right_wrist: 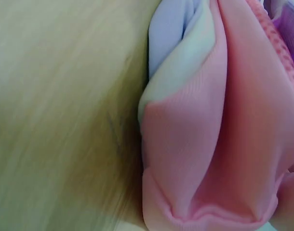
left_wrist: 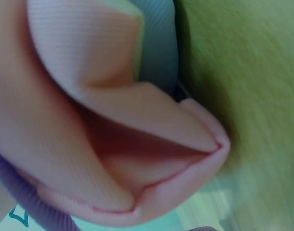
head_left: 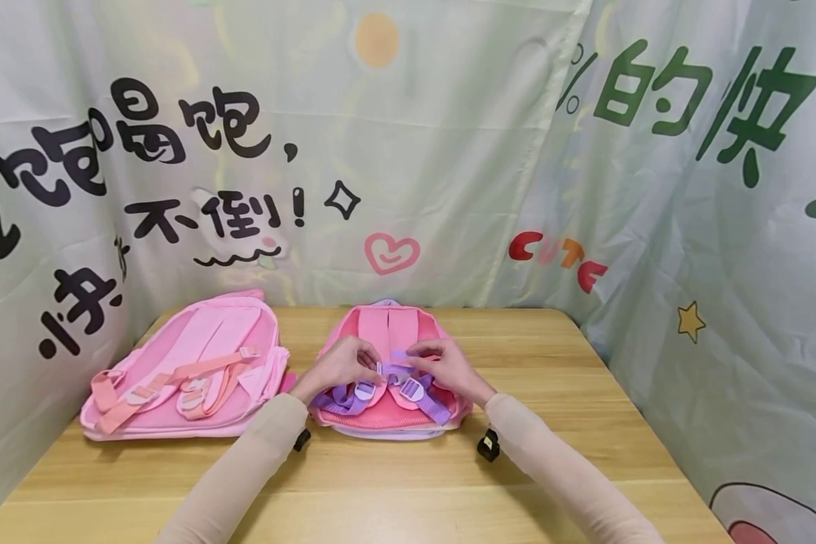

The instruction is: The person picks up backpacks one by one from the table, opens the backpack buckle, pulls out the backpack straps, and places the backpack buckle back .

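Observation:
A small pink backpack [head_left: 389, 325] lies on the table with its shoulder straps facing up. Purple webbing straps [head_left: 350, 402] with white adjusters [head_left: 412, 389] cross its lower half. My left hand [head_left: 343, 364] pinches a white buckle end on the purple strap, thumb below and fingers curled above. From the other side, my right hand [head_left: 450, 369] pinches the same purple chest strap [head_left: 398, 369] close to the left fingertips. Both wrist views look onto the backpack's sides, where the pink side pockets [left_wrist: 152, 166] [right_wrist: 185, 144] gape; the fingers are mostly hidden there.
To the left lies a second, larger pink backpack [head_left: 197, 317] with orange-pink straps [head_left: 227, 359], also straps up. The wooden table [head_left: 394, 491] runs back to a printed cloth curtain [head_left: 449, 166] that hangs behind and along both sides.

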Motion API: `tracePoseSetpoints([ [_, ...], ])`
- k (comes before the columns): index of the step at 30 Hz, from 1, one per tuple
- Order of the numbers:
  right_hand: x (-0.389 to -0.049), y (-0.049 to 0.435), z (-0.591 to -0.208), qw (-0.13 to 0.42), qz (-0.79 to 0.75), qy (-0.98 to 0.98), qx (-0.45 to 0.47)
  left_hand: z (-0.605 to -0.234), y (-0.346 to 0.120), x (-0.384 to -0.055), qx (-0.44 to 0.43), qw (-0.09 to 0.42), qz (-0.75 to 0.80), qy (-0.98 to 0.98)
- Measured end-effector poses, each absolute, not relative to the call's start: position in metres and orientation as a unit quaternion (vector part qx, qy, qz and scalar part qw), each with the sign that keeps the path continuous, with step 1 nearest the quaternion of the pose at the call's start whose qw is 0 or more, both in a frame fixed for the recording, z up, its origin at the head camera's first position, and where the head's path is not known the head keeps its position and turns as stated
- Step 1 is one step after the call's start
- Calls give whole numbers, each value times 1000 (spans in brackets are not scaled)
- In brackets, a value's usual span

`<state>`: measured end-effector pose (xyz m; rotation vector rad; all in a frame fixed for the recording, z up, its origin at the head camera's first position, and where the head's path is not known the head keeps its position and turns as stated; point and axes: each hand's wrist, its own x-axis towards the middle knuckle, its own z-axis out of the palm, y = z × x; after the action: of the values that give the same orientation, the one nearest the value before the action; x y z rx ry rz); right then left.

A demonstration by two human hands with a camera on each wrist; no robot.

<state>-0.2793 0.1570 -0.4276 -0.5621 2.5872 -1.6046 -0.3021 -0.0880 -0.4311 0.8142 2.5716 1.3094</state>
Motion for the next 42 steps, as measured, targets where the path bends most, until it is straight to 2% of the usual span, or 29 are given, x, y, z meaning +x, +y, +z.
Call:
tracePoseSetpoints([
  [4, -281, 160, -428, 25, -531, 829, -176, -431, -88, -302, 267, 71, 435, 857],
  [8, -287, 165, -432, 5, -523, 835, -172, -431, -88, -301, 266, 69, 433, 858],
  [18, -287, 173, -433, -13, -474, 854, -216, -430, -87, -301, 266, 71, 433, 858],
  [25, -289, 178, -435, -31, -460, 866, -192, -431, -87, -301, 267, 75, 435, 857],
  [42, -286, 166, -434, -68, -414, 887, -194, -430, -85, -300, 262, 59, 431, 862],
])
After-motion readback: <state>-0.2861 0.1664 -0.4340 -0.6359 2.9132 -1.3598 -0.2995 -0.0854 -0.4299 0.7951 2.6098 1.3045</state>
